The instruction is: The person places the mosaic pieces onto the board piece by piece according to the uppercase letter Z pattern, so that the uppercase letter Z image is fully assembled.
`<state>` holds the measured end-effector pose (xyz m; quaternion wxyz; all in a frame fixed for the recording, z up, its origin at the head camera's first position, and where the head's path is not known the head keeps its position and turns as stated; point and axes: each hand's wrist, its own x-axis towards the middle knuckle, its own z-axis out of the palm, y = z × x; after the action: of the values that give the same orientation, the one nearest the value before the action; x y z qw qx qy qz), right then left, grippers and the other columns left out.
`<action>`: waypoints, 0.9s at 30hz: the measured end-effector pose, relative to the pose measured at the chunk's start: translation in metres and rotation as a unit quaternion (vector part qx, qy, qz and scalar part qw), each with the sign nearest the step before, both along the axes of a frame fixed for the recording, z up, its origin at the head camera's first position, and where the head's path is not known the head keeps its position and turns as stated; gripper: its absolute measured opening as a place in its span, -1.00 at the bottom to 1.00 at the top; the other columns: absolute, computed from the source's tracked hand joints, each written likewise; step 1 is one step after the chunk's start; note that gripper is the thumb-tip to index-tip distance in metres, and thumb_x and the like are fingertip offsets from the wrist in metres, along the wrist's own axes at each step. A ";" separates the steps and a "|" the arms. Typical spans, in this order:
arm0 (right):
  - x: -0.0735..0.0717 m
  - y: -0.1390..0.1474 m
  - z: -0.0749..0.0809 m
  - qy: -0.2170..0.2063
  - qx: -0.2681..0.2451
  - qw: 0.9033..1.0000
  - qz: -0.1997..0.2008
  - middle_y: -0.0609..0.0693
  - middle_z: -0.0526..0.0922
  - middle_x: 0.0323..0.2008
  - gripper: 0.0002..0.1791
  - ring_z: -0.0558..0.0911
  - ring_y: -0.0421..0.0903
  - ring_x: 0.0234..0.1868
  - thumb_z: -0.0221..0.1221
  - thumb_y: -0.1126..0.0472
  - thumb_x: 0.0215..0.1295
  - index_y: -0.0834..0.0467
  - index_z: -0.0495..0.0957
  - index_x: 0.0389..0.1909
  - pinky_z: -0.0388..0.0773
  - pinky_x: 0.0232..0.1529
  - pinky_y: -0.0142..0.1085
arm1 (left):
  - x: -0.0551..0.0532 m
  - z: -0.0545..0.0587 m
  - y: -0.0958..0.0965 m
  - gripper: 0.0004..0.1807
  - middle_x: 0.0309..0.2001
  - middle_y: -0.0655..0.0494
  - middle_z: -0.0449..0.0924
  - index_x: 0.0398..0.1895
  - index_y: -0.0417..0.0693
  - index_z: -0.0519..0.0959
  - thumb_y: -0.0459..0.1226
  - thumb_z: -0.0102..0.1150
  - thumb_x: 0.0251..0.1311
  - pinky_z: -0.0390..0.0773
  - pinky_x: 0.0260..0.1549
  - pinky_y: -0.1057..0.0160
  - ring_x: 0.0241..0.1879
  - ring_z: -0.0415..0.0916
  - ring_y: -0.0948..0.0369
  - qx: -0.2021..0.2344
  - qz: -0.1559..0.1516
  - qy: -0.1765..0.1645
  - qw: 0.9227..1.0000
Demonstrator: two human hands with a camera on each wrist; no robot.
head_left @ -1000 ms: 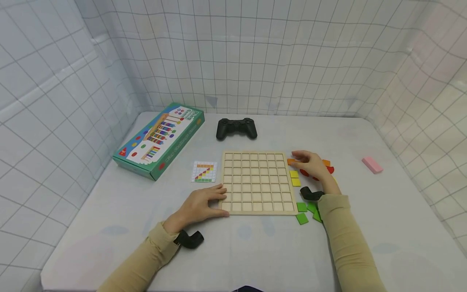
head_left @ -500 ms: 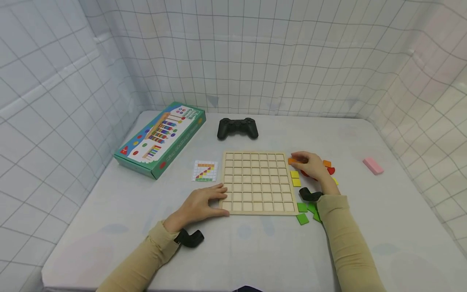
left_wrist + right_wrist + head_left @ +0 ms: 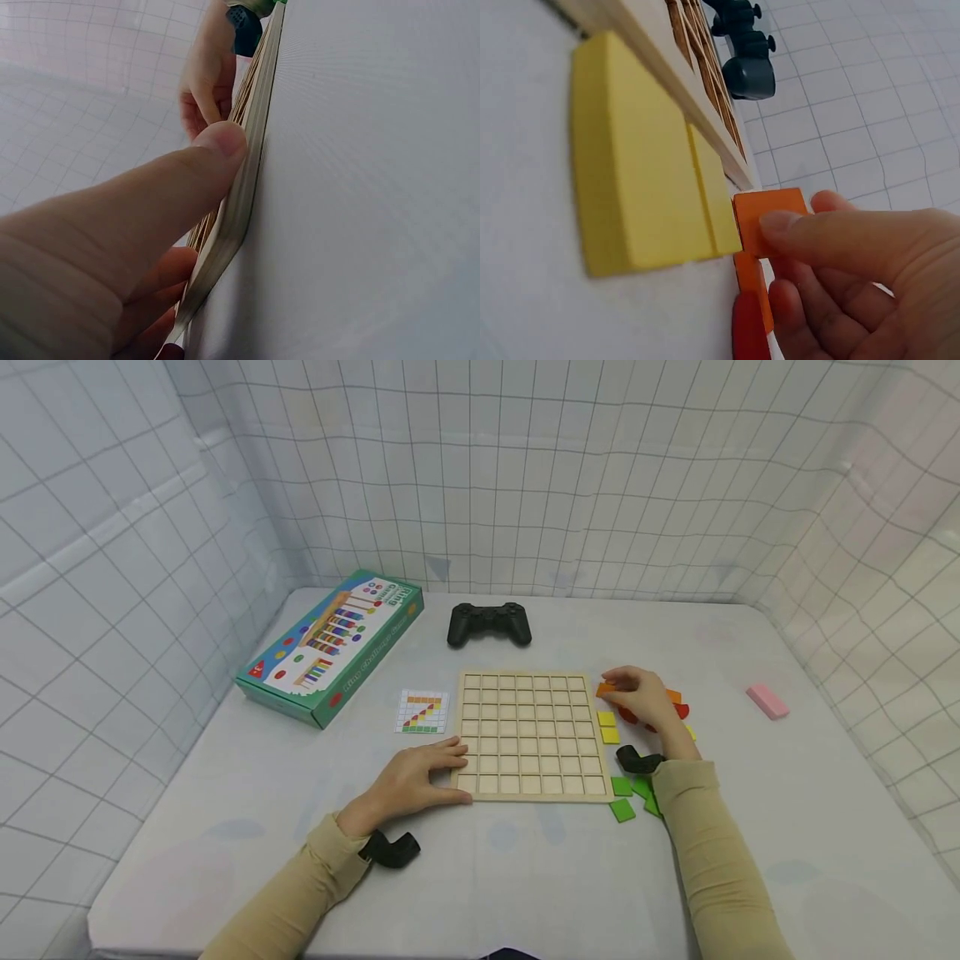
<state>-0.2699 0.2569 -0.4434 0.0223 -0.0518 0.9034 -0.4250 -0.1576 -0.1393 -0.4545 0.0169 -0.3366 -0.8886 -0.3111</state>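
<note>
A pale wooden grid board (image 3: 528,746) lies on the white table, its square cells bare. My left hand (image 3: 415,781) rests at its near left corner. In the left wrist view the thumb (image 3: 221,142) presses on the board's edge, its other fingers along the side. Beyond the board's right edge, my right hand (image 3: 641,697) pinches an orange square tile (image 3: 769,217), the thumb flat on its face. Another orange tile (image 3: 751,281) and a red piece (image 3: 750,330) lie just below it. Two yellow tiles (image 3: 609,727) sit beside the board.
Green tiles (image 3: 622,811) lie at the board's near right corner. A pattern card (image 3: 422,711) is left of the board. Behind stand a green game box (image 3: 330,647) and a black game controller (image 3: 489,625). A pink block (image 3: 767,702) lies far right.
My right hand has shifted slightly to the right with the orange tile, which now stands a little farther from the board's edge. The left hand stays in place on the board.
</note>
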 end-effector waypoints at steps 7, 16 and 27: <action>0.001 -0.004 0.016 -0.009 -0.017 1.000 0.003 0.16 0.59 -0.03 -0.70 0.53 0.07 0.00 0.22 0.16 0.26 0.20 0.58 -0.03 0.50 0.02 -0.08 | 0.000 0.000 0.000 -0.30 0.15 0.12 0.50 0.02 -0.13 0.62 0.16 0.36 -0.11 0.35 0.19 0.16 0.25 0.31 0.20 -0.004 0.002 0.001 1.000; 0.000 -0.030 0.042 0.010 -0.044 0.998 0.046 0.11 0.61 -0.04 -0.69 0.53 0.03 -0.01 0.21 0.09 0.27 0.16 0.61 -0.04 0.48 0.06 -0.06 | 0.000 0.000 -0.001 -0.30 0.16 0.12 0.50 0.02 -0.13 0.62 0.16 0.36 -0.10 0.34 0.20 0.16 0.26 0.30 0.18 -0.005 0.004 -0.001 1.000; -0.001 -0.094 0.055 0.029 -0.124 0.989 0.077 0.12 0.63 -0.04 -0.71 0.56 0.01 -0.01 0.19 0.17 0.29 0.21 0.62 -0.03 0.49 0.06 -0.10 | 0.000 0.001 -0.001 -0.32 0.15 0.11 0.50 0.02 -0.11 0.62 0.14 0.37 -0.10 0.35 0.20 0.18 0.25 0.31 0.18 -0.004 -0.001 0.001 1.000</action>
<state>-0.2713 0.1628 -0.3880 0.0227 -0.1359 0.8372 -0.5293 -0.1571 -0.1404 -0.4533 0.0158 -0.3379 -0.8894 -0.3075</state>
